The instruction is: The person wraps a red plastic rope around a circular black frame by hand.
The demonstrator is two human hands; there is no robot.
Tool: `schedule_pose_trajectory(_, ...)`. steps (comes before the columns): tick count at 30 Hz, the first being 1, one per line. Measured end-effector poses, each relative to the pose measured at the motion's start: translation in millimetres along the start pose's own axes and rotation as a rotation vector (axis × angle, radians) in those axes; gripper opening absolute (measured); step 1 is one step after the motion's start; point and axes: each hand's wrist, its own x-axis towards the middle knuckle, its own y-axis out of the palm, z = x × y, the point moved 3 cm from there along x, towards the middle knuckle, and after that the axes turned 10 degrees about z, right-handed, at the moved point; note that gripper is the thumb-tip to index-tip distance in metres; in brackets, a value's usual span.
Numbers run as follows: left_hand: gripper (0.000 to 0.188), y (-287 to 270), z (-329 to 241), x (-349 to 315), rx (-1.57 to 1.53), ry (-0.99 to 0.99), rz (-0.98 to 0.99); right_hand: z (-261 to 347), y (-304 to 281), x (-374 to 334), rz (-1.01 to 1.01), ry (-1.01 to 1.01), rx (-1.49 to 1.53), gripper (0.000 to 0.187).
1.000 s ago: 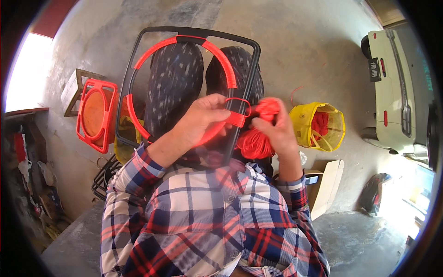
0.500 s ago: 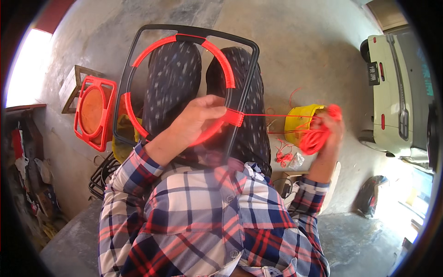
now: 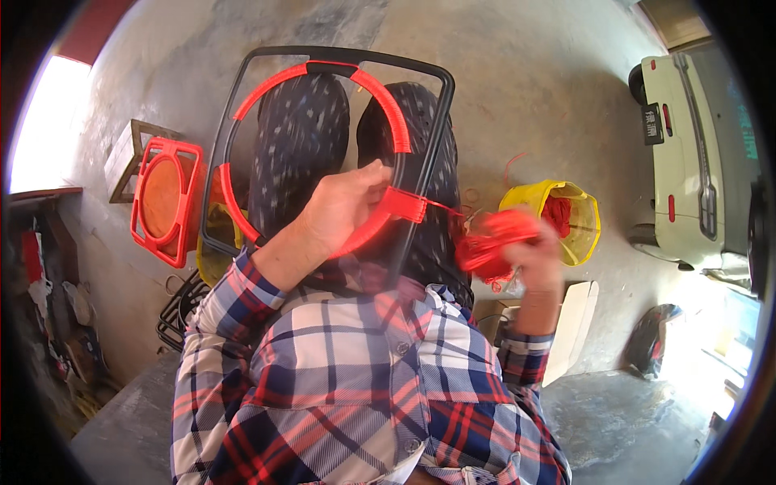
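A black rectangular frame (image 3: pixel 388 60) with a round inner ring lies across my lap. Red cord wrapping (image 3: pixel 386 95) covers stretches of the ring, and bare black shows between them. My left hand (image 3: pixel 343 208) is closed on the ring at its lower right, beside a flat red wrapped section (image 3: pixel 406 205) that joins ring and frame side. My right hand (image 3: pixel 535 257), blurred by motion, grips a loose bundle of red cord (image 3: pixel 491 239) right of my knees. A short cord runs from the wrapped section toward this bundle.
On the right stands a yellow bucket (image 3: pixel 596 212) with red cord inside. To the left are a finished-looking red frame (image 3: pixel 194 194), a wooden stool (image 3: pixel 121 166) and another yellow container (image 3: pixel 212 257). A cardboard piece (image 3: pixel 572 331) lies lower right; a pale vehicle (image 3: pixel 683 162) stands far right.
My right hand has brought the cord bundle left and slightly down, from over the bucket toward my knees. The stretched cord has shortened and slackened. My left hand keeps its hold on the ring.
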Motion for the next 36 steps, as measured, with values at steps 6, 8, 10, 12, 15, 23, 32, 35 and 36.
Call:
schedule_pose_trajectory(6,0.041,21.4,-2.0,-1.3,-0.087,-0.027,0.022,18.4,92.9,67.3,0.209,0.114,-0.740,0.059)
schedule_pose_trajectory(8,0.036,23.5,-5.3,-2.3,-0.051,-0.030,0.058,9.8,90.1,75.7,0.143,-0.192,0.021,0.074)
schedule_pose_trajectory(10,0.032,11.4,-4.9,-7.6,-0.016,-0.004,0.071,19.0,84.8,84.3,0.207,-0.104,0.016,0.081)
schedule_pose_trajectory(12,0.022,-11.6,-1.5,-6.2,0.166,0.061,-0.276,31.8,76.1,86.1,-0.066,-0.060,0.100,0.079)
schedule_pose_trajectory(15,0.025,3.1,-9.3,-13.8,0.364,0.313,-0.316,43.7,85.2,93.3,-0.116,-0.338,-0.415,0.076)
schedule_pose_trajectory(23,0.043,17.3,-16.0,-21.0,1.028,0.779,-0.146,42.1,115.9,109.4,0.049,-0.493,-0.470,0.035)
schedule_pose_trajectory(32,0.035,-10.2,-10.1,-10.8,0.593,0.328,-0.288,41.9,46.7,57.7,0.468,0.255,-0.919,0.016)
schedule_pose_trajectory(35,0.040,-5.6,-8.0,-10.1,0.530,0.121,-0.377,6.6,-23.3,11.4,0.080,0.259,-0.069,0.021)
schedule_pose_trajectory(36,0.043,-0.8,-9.4,-7.7,0.510,0.102,-0.351,-2.0,-46.2,1.8,-0.041,0.152,0.251,0.020)
